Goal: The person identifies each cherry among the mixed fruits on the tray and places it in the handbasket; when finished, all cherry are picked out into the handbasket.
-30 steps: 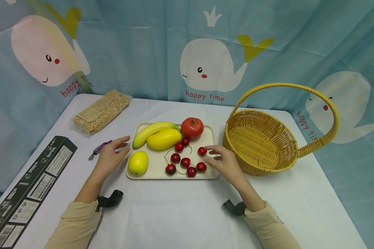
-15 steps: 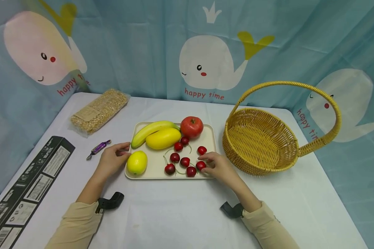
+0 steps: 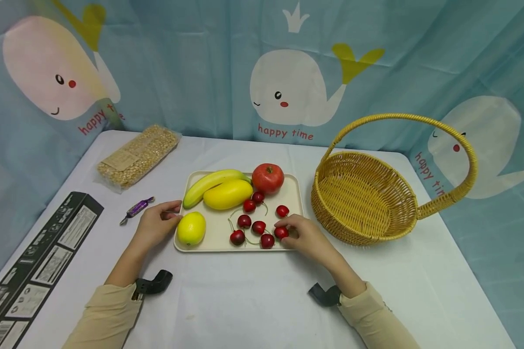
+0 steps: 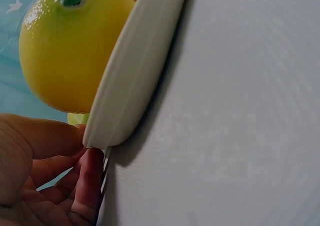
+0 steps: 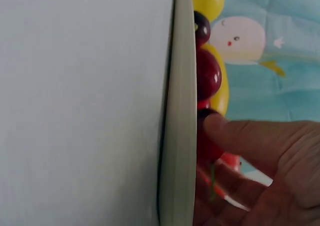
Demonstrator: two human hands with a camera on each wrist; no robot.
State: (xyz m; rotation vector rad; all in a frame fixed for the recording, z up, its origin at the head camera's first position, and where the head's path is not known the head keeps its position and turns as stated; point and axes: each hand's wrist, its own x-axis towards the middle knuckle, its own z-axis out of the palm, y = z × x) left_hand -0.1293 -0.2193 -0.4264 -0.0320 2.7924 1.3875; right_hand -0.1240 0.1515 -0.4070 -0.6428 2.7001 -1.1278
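Note:
A cream tray [image 3: 218, 235] holds a lemon [image 3: 191, 228], a banana [image 3: 209, 183], a yellow mango-like fruit [image 3: 228, 195], a red pomegranate-like fruit [image 3: 268, 178] and several dark red cherries [image 3: 244, 221]. At the tray's left rim, my left hand [image 3: 154, 227] pinches the edge beside the lemon; the left wrist view has the thumb [image 4: 50, 136] against the rim. My right hand [image 3: 307, 237] reaches over the right rim and pinches the lower right cherry [image 3: 281, 232] between thumb and fingers. In the right wrist view that cherry [image 5: 207, 141] shows its green stem, and the tray wall hides part of the fingers.
A woven basket [image 3: 362, 198] with a tall handle stands right of the tray. Left of it lie a purple wrapped candy [image 3: 137, 209], a bag of grains [image 3: 139, 155] and a long dark box [image 3: 39, 261]. A blue curtain [image 3: 192, 72] hangs behind the table.
My left hand has come down onto the tray's left rim, uncovering the candy. My right hand has moved from near the upper right cherry down to the lower right one and taken hold of it.

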